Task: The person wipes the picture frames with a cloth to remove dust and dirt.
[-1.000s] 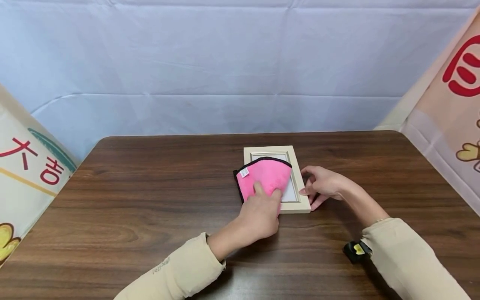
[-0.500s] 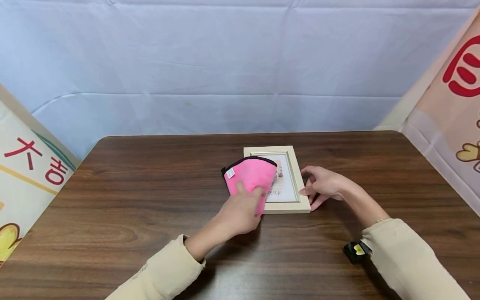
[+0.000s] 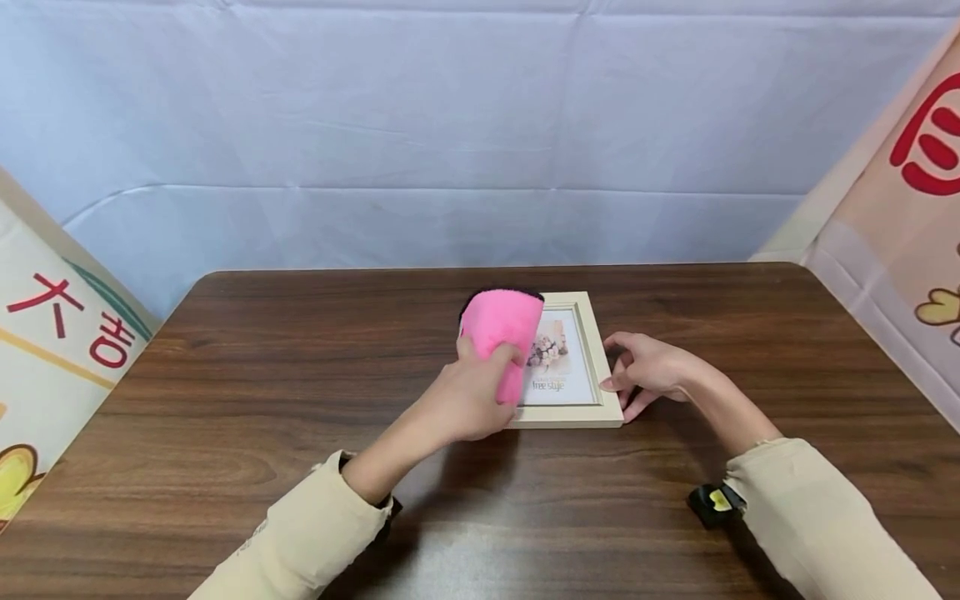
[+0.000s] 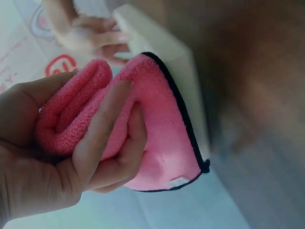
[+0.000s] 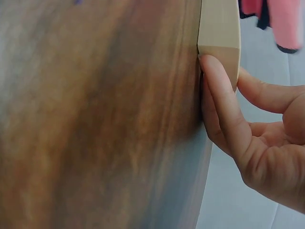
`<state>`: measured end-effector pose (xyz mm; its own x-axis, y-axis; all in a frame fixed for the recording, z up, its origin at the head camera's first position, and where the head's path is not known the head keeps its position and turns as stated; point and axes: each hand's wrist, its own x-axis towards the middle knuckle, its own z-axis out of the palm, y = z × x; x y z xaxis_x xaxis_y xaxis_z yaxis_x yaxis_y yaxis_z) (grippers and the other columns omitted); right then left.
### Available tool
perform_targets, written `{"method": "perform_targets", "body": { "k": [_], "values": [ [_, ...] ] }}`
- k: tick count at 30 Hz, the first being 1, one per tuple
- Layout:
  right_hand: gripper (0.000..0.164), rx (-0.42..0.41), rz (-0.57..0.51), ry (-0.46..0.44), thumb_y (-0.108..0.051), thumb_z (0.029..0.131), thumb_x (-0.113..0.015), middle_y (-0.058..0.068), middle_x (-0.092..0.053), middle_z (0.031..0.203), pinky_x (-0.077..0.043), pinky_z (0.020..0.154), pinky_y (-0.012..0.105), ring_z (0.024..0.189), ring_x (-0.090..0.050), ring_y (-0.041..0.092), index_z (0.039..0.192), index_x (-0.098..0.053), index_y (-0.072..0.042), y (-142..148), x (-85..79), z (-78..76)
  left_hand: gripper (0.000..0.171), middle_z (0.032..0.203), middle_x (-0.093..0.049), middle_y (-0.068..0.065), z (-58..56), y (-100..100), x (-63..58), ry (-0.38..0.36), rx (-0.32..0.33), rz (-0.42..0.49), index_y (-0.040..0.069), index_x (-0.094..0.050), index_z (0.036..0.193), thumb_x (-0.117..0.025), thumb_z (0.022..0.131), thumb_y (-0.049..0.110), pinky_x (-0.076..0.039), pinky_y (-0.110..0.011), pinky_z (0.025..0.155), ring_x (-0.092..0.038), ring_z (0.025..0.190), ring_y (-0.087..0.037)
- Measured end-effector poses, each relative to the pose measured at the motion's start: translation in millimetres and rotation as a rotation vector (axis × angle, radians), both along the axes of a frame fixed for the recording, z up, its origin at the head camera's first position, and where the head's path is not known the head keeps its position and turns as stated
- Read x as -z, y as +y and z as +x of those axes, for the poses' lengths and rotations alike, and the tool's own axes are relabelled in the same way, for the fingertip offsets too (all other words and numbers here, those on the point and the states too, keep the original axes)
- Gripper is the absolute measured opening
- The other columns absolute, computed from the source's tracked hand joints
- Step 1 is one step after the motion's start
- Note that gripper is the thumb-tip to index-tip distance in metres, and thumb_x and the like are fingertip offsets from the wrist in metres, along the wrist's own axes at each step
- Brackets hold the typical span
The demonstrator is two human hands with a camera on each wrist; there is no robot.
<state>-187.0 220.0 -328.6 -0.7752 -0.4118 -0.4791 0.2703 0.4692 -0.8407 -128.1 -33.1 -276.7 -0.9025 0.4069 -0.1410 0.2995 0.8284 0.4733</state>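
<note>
- Where the left hand (image 3: 468, 396) met the folded pink cloth (image 3: 502, 321), its fingers were curled round the bundle in a full grip; the left wrist view showed two of them bent across the pile, near a white label (image 4: 177, 182) and dark trim (image 4: 178, 98).
- The fingers of the right hand (image 3: 648, 371) made a narrow pinch on the picture frame (image 3: 595, 350), thumb over its upper face and fingertips against the lower edge, by the near right corner.
- The frame lay flat, its long axis running away from the person, to the right of the left fingers and to the left of the right ones. The right hand was the nearer, in contact with it; the cloth stood over the frame's left side, and whether it touched there could not be told.
- Beside the cloth, the flower-printed insert (image 3: 551, 358) showed through.
- The left hand was back-up, its forearm slanting from the lower left; the right forearm slanted from the lower right, with the wrist bent inward.
- Farther out were both beige sleeves (image 3: 817, 508), the brown wooden table (image 3: 225, 400) and a pale backdrop (image 3: 480, 125).
</note>
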Motion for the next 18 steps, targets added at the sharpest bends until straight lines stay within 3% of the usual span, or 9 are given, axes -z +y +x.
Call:
{"method": "perform_targets", "body": {
  "k": [4,8,13,18],
  "values": [
    [0.062,0.005,-0.003,-0.001,0.003,0.086,-0.057,0.018,-0.051,0.080,-0.056,0.060,0.044,0.063,-0.059,0.025,0.133,-0.016,0.008,1,1.2,-0.6,0.043,0.103,-0.038,-0.018,-5.2,9,-16.6,-0.001,0.017,0.015,0.019,-0.047,0.120,-0.063,0.080,0.016,-0.045,-0.029,0.053,-0.052,0.063,-0.029],
    [0.062,0.009,-0.006,0.001,0.003,0.086,-0.057,0.018,-0.050,0.080,-0.056,0.060,0.045,0.063,-0.059,0.025,0.132,-0.017,0.008,2,3.1,-1.3,0.044,0.107,-0.038,-0.017,-9.1,21,-20.8,-0.007,0.027,0.029,0.021,-0.048,0.120,-0.063,0.079,0.016,-0.045,-0.029,0.055,-0.052,0.065,-0.028],
    [0.061,0.008,-0.005,0.000,0.002,0.087,-0.057,0.018,-0.051,0.081,-0.056,0.060,0.045,0.063,-0.059,0.025,0.132,-0.017,0.008,2,4.6,-1.7,0.044,0.110,-0.039,-0.019,-11.9,26,-8.9,-0.029,0.033,0.034,0.020,-0.049,0.118,-0.066,0.077,0.016,-0.045,-0.028,0.056,-0.052,0.069,-0.027],
    [0.061,0.006,0.002,0.002,0.002,0.087,-0.057,0.017,-0.051,0.080,-0.056,0.059,0.044,0.063,-0.058,0.025,0.132,-0.017,0.008,2,4.1,-2.4,0.044,0.106,-0.039,-0.019,-13.2,18,8.5,-0.061,0.010,0.018,0.018,-0.050,0.117,-0.067,0.076,0.015,-0.044,-0.029,0.055,-0.052,0.068,-0.028]
  ]
}}
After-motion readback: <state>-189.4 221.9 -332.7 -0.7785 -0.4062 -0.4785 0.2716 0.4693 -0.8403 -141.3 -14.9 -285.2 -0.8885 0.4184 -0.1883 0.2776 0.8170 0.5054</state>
